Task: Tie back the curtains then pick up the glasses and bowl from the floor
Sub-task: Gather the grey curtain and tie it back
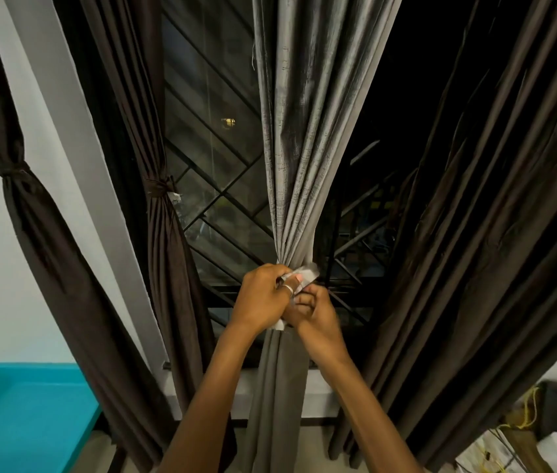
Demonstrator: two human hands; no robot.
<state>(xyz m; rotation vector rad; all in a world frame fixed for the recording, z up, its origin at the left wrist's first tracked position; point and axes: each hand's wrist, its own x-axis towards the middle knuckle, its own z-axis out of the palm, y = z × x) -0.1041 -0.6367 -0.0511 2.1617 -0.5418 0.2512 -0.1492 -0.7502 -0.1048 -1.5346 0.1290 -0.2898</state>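
A grey curtain (299,138) hangs in the middle of the window, gathered into a bunch at its waist. My left hand (263,298) and my right hand (314,314) meet at that bunch, and both pinch a grey tie strip (308,273) wrapped around it. A ring shows on my left hand. Two dark brown curtains at the left, one (14,186) by the wall and one (161,206) at the window's edge, are tied at the waist. A dark brown curtain (482,213) at the right hangs loose. No glasses or bowl are in view.
A window grille (222,206) with dark glass stands behind the curtains, with a white sill (318,397) below. A turquoise tray (28,414) sits at the lower left. A dark object, papers and yellow cord (526,421) lie at the lower right.
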